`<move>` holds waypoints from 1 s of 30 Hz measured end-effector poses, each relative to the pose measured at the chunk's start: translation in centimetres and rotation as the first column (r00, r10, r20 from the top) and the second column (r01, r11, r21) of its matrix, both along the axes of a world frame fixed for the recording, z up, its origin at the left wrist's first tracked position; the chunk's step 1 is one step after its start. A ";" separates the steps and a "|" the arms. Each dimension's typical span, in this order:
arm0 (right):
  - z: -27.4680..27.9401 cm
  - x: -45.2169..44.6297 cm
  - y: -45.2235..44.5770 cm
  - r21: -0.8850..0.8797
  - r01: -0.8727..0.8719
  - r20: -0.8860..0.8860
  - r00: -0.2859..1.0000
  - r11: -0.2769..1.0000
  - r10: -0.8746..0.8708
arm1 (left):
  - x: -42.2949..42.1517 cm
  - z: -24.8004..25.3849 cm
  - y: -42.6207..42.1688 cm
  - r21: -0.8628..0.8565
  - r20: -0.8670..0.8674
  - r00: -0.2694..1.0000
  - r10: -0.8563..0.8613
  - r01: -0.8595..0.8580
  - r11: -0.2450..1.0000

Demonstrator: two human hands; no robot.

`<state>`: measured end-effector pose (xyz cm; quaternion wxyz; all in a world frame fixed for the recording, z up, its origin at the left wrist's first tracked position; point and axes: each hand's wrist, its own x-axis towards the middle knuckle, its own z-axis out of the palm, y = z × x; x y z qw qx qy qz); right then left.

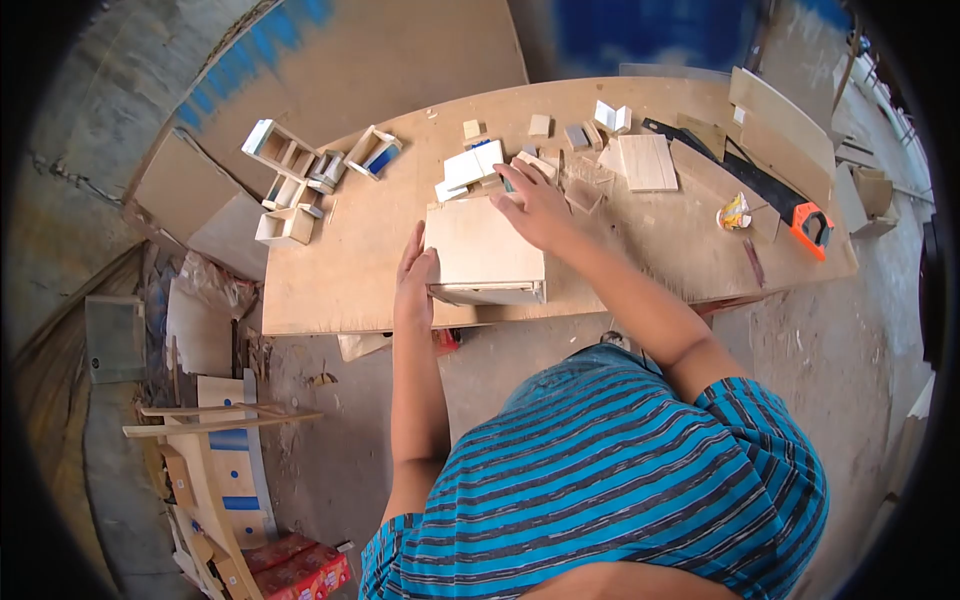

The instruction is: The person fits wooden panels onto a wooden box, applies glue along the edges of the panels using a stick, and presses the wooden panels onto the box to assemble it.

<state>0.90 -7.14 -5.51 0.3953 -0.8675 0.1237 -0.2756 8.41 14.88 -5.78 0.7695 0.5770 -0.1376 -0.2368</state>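
A pale wooden box sits near the front edge of the workbench, its flat top facing up. My left hand grips the box's left side, with the fingers reaching back along it and the thumb close to the top edge. At the far right corner of the box is my right hand, fingers bent and closed. A small dark greenish thing shows between its thumb and fingers, too little visible to name. Just behind the box lie white-faced wood blocks, close to my right fingertips.
The workbench carries small open wooden boxes at left. Offcuts, a square wooden panel, a handsaw with an orange handle and a small cup lie right. Planks and a red carton stand on the floor.
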 end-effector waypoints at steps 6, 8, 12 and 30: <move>0.0 -0.2 0.5 -0.085 0.034 -0.072 0.997 0.996 -0.041 | -0.3 0.1 -0.1 0.012 0.002 1.000 0.004 -0.004 1.000; 0.2 -0.2 0.4 -0.065 0.030 -0.083 0.996 0.997 -0.036 | -0.4 0.2 -0.2 0.002 -0.006 1.000 -0.013 0.013 1.000; 0.1 -0.2 0.7 -0.118 0.080 -0.073 0.993 0.990 -0.089 | 0.0 -0.3 -0.1 -0.030 0.004 0.999 -0.040 0.040 0.999; 3.5 -9.7 1.9 -0.555 -0.445 -0.327 0.894 0.703 0.307 | -1.7 -0.1 3.5 0.180 0.690 0.722 -0.059 -0.093 0.979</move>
